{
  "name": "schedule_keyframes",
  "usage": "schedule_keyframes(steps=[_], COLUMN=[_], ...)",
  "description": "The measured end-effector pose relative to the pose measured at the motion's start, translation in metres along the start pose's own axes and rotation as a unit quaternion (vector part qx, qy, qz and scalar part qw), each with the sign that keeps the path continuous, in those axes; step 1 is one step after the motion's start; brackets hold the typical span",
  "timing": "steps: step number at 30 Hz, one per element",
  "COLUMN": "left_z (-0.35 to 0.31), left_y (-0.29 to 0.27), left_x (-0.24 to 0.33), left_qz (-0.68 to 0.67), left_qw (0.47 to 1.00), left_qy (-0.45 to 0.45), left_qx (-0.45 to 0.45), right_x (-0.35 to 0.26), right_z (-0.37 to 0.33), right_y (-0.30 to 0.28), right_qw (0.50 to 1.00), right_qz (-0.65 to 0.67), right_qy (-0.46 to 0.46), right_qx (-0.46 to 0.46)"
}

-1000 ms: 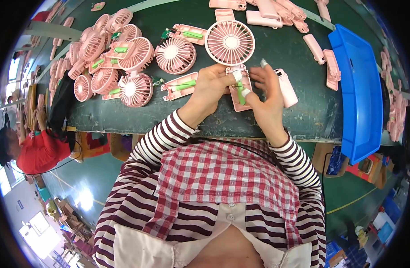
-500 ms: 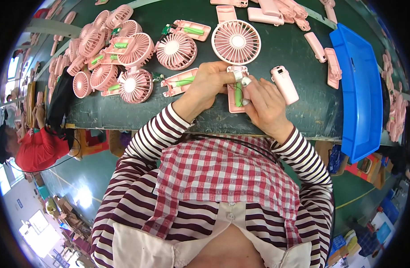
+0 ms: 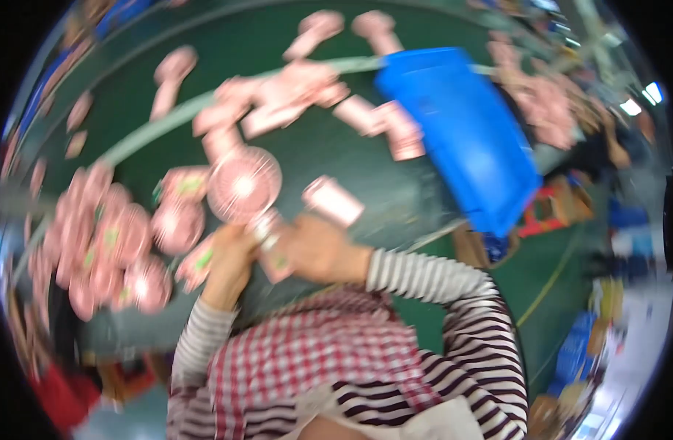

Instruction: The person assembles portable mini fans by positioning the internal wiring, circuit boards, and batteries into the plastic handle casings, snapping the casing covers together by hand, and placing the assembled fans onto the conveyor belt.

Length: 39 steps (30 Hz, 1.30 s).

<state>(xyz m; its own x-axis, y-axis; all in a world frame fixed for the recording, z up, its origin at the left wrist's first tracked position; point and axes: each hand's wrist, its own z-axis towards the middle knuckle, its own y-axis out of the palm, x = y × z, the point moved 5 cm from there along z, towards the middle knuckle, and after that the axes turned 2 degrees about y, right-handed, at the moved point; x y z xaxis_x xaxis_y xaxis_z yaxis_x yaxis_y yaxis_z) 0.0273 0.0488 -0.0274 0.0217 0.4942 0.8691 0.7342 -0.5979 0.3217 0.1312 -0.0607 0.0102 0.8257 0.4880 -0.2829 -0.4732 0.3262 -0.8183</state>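
The picture is smeared by motion. A pink handheld fan lies face up, its round fan head (image 3: 245,185) pointing away from me. Its pink handle (image 3: 276,270) is between my two hands. My left hand (image 3: 232,258) is closed on the handle's left side, just below the fan head. From the right, my right hand (image 3: 320,249) is closed on the same handle, fingers bent over it. What the fingertips do there is blurred. Beyond my right hand lies a separate pink handle cover (image 3: 333,201).
Left of my hands lies an opened handle with a green part (image 3: 195,265). Farther left is a heap of pink fans (image 3: 105,235). Pink handle pieces (image 3: 292,92) are piled at the back. A blue plastic bin (image 3: 461,132) stands at the right on the dark green table (image 3: 380,172).
The view has swung to the right, so table, fans and bin appear shifted and turned. Both hands remain at the same fan handle.
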Motion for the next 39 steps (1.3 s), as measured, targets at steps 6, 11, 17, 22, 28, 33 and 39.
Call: schedule_keyframes(steps=[6,11,17,22,28,33,39], left_z=[-0.004,-0.008,-0.004,-0.001,-0.002,-0.004,-0.004], left_y=[0.011,0.021,0.005,0.006,0.007,0.007,0.002], left_x=[0.007,0.004,-0.010,-0.011,-0.009,-0.010,-0.012], left_qz=[0.013,0.029,-0.034,-0.043,-0.070,-0.069,-0.077], left_qw=[0.999,0.998,0.996,0.995,0.992,0.992,0.992], left_qy=[-0.017,-0.008,-0.058,-0.085,-0.090,-0.099,-0.094], left_qx=[-0.043,-0.053,-0.058,-0.043,-0.049,-0.038,-0.036], right_x=[-0.015,-0.021,-0.017,0.011,0.031,0.035,0.041], right_z=[0.014,0.006,-0.001,-0.015,-0.026,-0.029,-0.031], right_y=[-0.027,-0.029,-0.017,-0.048,-0.032,-0.045,-0.037], right_qw=[0.989,0.994,0.998,0.952,0.919,0.884,0.892], right_qz=[-0.114,-0.079,0.044,-0.133,-0.177,-0.194,-0.205], right_qy=[-0.089,-0.077,0.036,0.272,0.351,0.425,0.404], right_qx=[0.026,0.022,-0.020,0.052,-0.015,0.018,0.000])
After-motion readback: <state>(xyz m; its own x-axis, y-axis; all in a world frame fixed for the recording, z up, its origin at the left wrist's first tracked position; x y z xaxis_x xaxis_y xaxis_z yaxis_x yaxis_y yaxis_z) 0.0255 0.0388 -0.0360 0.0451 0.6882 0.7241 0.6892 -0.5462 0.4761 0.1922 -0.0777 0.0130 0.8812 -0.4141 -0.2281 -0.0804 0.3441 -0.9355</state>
